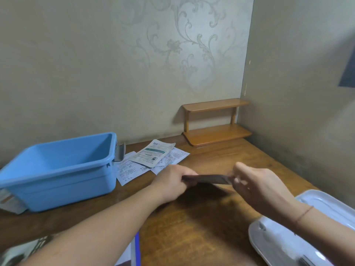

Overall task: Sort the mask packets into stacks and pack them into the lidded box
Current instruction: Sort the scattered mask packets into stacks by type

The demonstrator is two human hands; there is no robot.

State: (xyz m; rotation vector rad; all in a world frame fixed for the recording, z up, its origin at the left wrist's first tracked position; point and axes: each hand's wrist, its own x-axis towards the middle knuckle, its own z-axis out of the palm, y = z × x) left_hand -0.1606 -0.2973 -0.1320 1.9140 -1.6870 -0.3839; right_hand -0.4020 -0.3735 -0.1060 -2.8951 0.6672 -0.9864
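Observation:
A thin stack of dark packets (206, 179) hangs level above the wooden table, seen edge-on. My left hand (171, 184) grips its left end and my right hand (255, 182) pinches its right end. Behind my left hand, several white mask packets (151, 157) lie in a loose overlapping pile beside the blue box (57, 169). The box stands open on the left with nothing visible inside. Its pale lid (299, 233) lies upside down at the near right, under my right forearm.
A small two-tier wooden shelf (216, 121) stands in the back right corner against the wall. Papers (123, 254) lie at the near edge under my left forearm. Walls close the table at the back and the right.

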